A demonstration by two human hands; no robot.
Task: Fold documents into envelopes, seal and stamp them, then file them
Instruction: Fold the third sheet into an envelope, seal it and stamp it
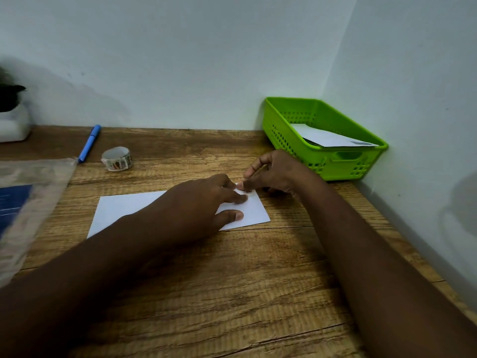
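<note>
A white envelope (121, 208) lies flat on the wooden desk (232, 280) in the middle. My left hand (196, 205) rests on its right half, fingers straight, pressing it down. At the envelope's far right corner sits a small stamp (248, 193). My right hand (276, 174) pinches that stamp with thumb and fingertips, right beside my left fingertips. A roll of stamps (117, 158) stands to the far left on the desk.
A green plastic basket (322, 161) stands in the back right corner with a white envelope (327, 138) inside. A blue pen (89, 143) lies at the back left. A clear plastic sleeve (28, 202) lies at the left edge. A white plant pot (13, 122) stands far left.
</note>
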